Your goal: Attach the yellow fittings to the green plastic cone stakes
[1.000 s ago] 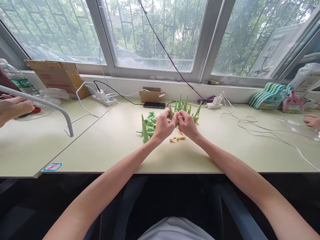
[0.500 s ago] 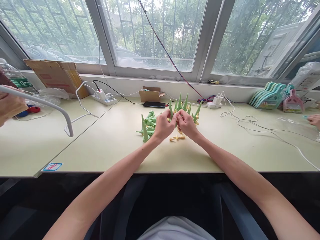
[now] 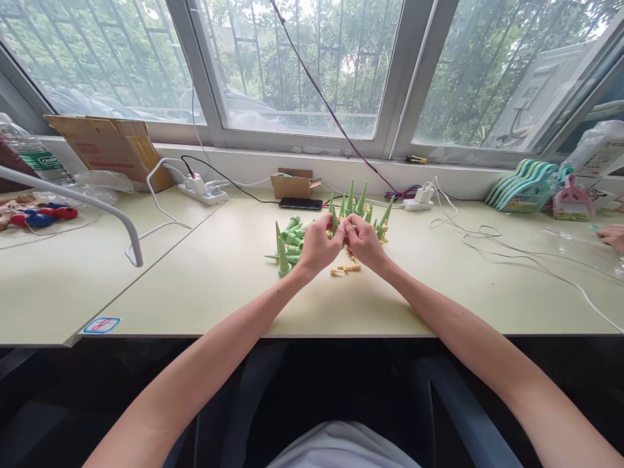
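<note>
My left hand [image 3: 319, 245] and my right hand [image 3: 363, 240] meet fingertip to fingertip above the table, both closed in a pinch. A green plastic spike [image 3: 333, 216] sticks up at the fingers of my left hand. What my right fingertips pinch is hidden. Left of my hands is a heap of green tapered spikes [image 3: 293, 238], with one standing spike [image 3: 283, 260] at its near side. Behind and right, several more spikes [image 3: 361, 200] stand upright, some with yellow parts [image 3: 385, 229] low on them. Small yellow valve-like pieces [image 3: 349, 268] lie just below my hands.
Behind the heap are a dark phone [image 3: 301, 204] and a small open cardboard box [image 3: 292, 186]. Power strips [image 3: 203, 194] and loose white cables [image 3: 517, 250] lie on both sides. A white metal frame [image 3: 134, 240] reaches in at left. Another person's hand [image 3: 613, 236] is at the right edge.
The other person's hand at the left edge has gone from view, uncovering red and blue objects there. My own hands hold nearly the same place and pinch.
</note>
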### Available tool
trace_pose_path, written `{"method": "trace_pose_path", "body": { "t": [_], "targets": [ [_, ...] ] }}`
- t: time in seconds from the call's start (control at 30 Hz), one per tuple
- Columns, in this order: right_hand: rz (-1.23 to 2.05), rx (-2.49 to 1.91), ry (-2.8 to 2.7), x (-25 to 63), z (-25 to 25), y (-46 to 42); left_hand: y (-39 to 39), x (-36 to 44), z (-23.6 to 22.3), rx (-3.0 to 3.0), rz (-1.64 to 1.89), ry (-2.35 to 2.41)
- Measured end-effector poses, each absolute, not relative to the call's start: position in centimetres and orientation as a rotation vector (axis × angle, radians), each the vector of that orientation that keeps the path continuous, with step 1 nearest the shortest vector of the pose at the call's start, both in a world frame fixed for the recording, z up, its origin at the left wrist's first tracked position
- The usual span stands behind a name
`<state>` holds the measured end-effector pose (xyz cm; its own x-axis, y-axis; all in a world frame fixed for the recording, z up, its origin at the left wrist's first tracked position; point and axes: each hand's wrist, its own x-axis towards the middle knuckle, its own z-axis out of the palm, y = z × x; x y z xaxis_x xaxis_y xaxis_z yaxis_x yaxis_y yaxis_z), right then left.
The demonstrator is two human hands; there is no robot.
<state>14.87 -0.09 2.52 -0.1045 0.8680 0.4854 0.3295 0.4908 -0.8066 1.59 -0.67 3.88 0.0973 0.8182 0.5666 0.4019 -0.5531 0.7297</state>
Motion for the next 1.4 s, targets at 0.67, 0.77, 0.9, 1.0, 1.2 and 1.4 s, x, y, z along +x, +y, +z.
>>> {"method": "trace_pose_path", "body": {
  "t": [0.67,0.77,0.9,1.0,1.2,1.4],
  "targets": [
    [0.61,-1.076,-1.721,15.03,2.49,-0.02,-0.74,1.56,3.85,2.015,1.408,1.231],
    [0.609,-1.08,-1.735,15.05,2.51,-0.04,-0.69,1.56,3.83,2.026,1.39,1.241],
    [0.615,-1.086,-1.752,15.07,2.57,-0.06,-0.67,1.51,3.88,2.044,1.384,1.252],
    [0.62,-1.081,-1.76,15.09,2.55,-0.05,-0.65,1.46,3.91,2.051,1.364,1.276],
    [0.623,-1.1,-1.773,15.14,2.5,-0.02,-0.58,1.47,3.85,2.073,1.342,1.264],
    [0.602,-1.135,-1.803,15.17,2.59,-0.09,-0.65,1.43,3.9,2.108,1.304,1.277]
  ]
}}
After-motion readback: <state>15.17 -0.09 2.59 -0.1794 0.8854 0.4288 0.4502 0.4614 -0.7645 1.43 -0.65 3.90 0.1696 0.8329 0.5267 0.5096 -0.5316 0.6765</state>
